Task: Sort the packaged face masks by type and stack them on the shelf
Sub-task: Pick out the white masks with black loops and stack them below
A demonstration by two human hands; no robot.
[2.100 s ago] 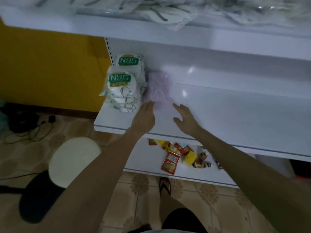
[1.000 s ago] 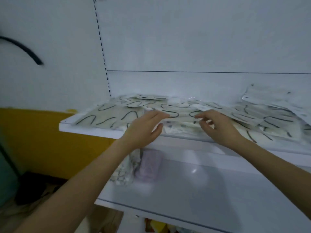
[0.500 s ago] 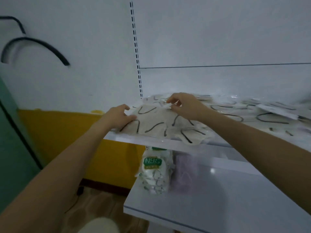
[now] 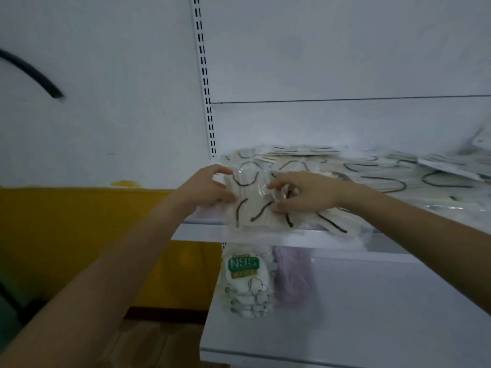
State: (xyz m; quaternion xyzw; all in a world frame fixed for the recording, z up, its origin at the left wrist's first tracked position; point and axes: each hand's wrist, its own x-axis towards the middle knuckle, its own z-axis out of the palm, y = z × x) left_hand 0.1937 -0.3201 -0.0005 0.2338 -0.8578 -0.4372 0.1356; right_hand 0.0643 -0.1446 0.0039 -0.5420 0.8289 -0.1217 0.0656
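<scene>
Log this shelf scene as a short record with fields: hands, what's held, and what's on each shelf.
left hand: grips mask pack at its left edge
right hand: pinches the same pack's right side
mask pack: white, black loops, at upper shelf front edge
upper shelf: loose packs spread out
lower shelf: N95 stack beside purple pack

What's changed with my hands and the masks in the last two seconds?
Both hands rose from the lower shelf to the upper shelf; the left hand and right hand now grip a bundle of black-looped mask packets at its front edge. The N95 stack and purple pack stayed put below.
</scene>
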